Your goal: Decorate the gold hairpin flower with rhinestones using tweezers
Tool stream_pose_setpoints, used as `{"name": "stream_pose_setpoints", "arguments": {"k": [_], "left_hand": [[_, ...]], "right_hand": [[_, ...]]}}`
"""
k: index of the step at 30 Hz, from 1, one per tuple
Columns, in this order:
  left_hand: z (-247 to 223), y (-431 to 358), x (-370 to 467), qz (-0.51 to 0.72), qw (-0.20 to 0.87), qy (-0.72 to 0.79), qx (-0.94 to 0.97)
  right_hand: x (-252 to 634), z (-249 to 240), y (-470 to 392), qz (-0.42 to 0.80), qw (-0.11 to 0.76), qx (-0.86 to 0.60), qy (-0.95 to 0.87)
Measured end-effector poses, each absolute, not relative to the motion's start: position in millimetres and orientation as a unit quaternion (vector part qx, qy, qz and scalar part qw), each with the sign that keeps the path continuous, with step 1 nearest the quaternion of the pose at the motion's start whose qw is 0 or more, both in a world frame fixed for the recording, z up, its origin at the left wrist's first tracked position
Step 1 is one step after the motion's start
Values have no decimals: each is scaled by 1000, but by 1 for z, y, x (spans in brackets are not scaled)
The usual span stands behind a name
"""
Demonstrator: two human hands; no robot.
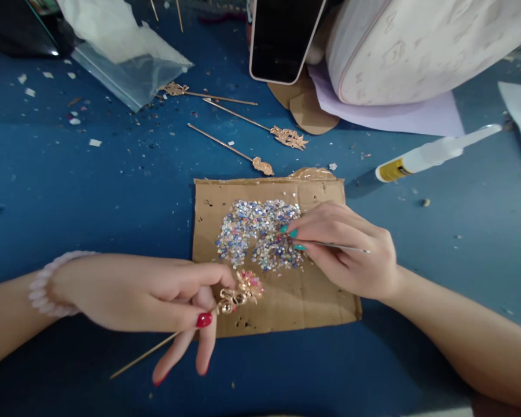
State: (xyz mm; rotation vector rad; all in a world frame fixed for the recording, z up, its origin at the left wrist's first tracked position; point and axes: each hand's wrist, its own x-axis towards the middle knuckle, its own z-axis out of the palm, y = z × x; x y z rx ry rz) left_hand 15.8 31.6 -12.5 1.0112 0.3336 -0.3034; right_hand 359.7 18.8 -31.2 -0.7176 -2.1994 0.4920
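My left hand [173, 301] pinches a gold hairpin [238, 295] between thumb and fingers. Pink stones cover part of the ornament at its head, and the long stick points down to the left. Over a pile of small blue, white and pink rhinestones [260, 226], my right hand [351, 249] grips a slim pointed metal tool [342, 247]. The tool's working tip is among the stones near my fingertips and cannot be made out. The rhinestones lie spread on a square of brown cardboard [295, 307], and the hairpin head hangs just in front of them.
Several gold hairpins, one of them here [286, 138], lie behind the cardboard. A white glue bottle [421, 159] with a yellow label is at the right. Further back are a phone [284, 40], a white patterned bag [425, 52] and a clear plastic bag [117, 69].
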Motion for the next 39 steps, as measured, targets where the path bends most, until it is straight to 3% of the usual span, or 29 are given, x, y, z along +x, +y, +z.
{"name": "stream_pose_setpoints", "arguments": {"k": [21, 39], "left_hand": [[-6, 34, 18, -182, 842, 181, 475], [-21, 29, 7, -140, 873, 146, 444]], "right_hand": [[359, -28, 18, 182, 377, -292, -860], [362, -28, 20, 165, 368, -306, -862]]}}
